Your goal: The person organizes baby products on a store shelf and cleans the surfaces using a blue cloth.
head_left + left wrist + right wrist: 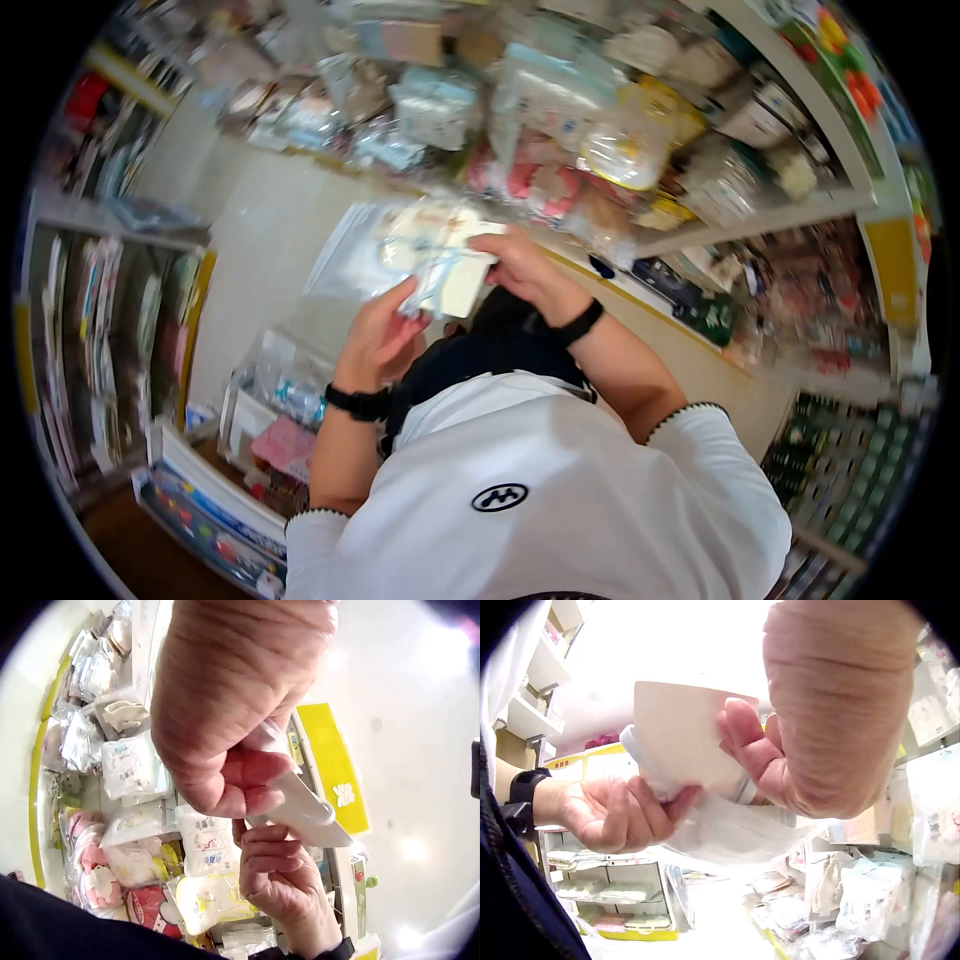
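Both hands hold a cream card (462,280) with pale printed cloth and a light blue strip beside it, in front of the waist. A clear plastic bag (345,255) spreads out from its far left side. My right hand (525,265) pinches the card's right edge, thumb on top. At the near left edge, my left hand (385,325) grips with its fingers bent under. In the right wrist view the card (682,735) stands tilted, its plain face showing, with the left hand (619,817) at its lower edge. A small white ring (326,814) shows on the item in the left wrist view.
Shelves of bagged goods (440,100) run along the far side and right. A low rack of thin packs (105,340) stands at left. Near it is a bin (255,420) with packages. Pale floor (250,230) lies between the shelves.
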The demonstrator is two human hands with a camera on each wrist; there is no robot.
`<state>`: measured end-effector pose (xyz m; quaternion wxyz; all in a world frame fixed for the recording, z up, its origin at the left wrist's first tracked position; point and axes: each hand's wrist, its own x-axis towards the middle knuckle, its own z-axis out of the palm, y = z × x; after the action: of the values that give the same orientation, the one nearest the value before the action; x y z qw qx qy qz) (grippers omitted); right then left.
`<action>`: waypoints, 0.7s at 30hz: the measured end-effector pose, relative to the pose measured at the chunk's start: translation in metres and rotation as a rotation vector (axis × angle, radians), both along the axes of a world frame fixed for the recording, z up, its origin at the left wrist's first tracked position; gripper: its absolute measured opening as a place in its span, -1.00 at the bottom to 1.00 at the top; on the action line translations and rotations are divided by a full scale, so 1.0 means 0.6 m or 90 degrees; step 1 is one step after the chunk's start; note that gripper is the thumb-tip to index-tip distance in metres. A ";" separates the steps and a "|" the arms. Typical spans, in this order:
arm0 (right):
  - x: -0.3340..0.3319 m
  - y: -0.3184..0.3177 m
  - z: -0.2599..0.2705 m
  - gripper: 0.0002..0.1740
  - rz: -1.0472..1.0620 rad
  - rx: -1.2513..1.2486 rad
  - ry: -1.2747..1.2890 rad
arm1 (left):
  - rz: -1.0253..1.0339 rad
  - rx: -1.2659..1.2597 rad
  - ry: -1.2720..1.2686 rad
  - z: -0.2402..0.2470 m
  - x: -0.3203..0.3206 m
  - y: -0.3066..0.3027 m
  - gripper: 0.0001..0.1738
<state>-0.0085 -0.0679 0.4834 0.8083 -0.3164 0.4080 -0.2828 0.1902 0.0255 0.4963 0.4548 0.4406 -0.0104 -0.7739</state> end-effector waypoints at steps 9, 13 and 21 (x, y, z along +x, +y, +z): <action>-0.040 -0.016 0.003 -0.54 0.083 0.099 -0.065 | -0.095 -0.010 0.003 0.012 0.041 0.016 -0.76; -0.037 -0.003 -0.038 -0.50 0.152 0.068 0.056 | -0.206 -0.009 0.031 -0.028 0.086 0.037 -0.74; -0.066 0.066 0.034 -0.69 0.246 -0.056 0.160 | -0.334 -0.070 -0.265 0.036 0.069 0.066 -0.56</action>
<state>-0.0483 -0.0282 0.5039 0.7755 -0.4566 0.4247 -0.0986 0.2317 0.0649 0.5179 0.2515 0.5465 -0.2575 -0.7561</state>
